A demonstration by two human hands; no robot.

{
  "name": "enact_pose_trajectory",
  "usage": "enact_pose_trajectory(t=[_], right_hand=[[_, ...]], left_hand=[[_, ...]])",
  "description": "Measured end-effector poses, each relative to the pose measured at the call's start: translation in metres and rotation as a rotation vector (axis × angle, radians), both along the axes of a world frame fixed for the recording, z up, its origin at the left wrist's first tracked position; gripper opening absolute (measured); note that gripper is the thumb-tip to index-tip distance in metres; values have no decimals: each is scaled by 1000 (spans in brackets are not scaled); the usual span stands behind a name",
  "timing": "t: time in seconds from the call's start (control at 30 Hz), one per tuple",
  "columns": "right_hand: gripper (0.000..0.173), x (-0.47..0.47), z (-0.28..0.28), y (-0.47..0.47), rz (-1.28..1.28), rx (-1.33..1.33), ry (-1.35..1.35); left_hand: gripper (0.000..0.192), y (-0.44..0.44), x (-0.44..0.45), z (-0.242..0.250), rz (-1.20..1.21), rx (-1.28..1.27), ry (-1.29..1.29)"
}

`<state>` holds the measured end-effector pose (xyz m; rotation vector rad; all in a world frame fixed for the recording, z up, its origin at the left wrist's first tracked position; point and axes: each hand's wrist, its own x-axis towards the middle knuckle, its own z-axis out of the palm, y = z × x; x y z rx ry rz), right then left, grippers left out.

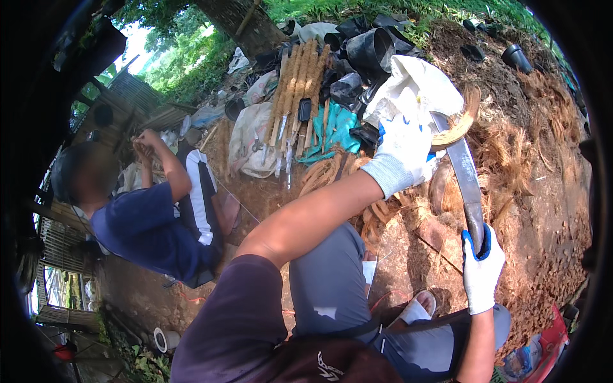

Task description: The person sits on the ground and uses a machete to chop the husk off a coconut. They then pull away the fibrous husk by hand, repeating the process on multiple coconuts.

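Note:
My right hand [484,270], in a white knit glove with a blue coating, grips the lower end of a machete [464,182]. Its broad steel blade points up and away from me. My left hand [404,146], gloved the same way, holds a curved strip of coconut husk [455,133]. The strip crosses in front of the blade near its upper end; whether the edge has cut into it I cannot tell. Below the blade, loose coconut husk fibre [503,158] covers the ground, and more husk strips [318,174] are heaped beyond my left forearm.
A co-worker [143,220] sits at the left, both hands raised together. Fibre-wrapped poles [299,72] lie near the tree trunk [244,24]. Around them are black plastic pots [368,50], a white sack [421,81] and a teal sheet [335,129]. A red bag [550,342] lies lower right.

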<state>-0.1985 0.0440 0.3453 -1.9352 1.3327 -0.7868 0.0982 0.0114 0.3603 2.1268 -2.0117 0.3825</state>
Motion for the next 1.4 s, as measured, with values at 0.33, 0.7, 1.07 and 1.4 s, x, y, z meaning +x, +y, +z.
enact_pose_trajectory(t=[0.33, 0.7, 1.07, 1.4], right_hand=[[36, -19, 7, -9, -129, 62, -106], [42, 18, 10, -14, -130, -80, -104], [51, 20, -12, -3, -33, -174, -42], [37, 13, 9, -1, -33, -157, -21]], left_hand=[[72, -3, -2, 24, -191, -188, 206], [57, -36, -22, 18, -299, -284, 2292], [18, -54, -28, 15, -294, -317, 2408], [30, -42, -46, 13, -225, -289, 2395]])
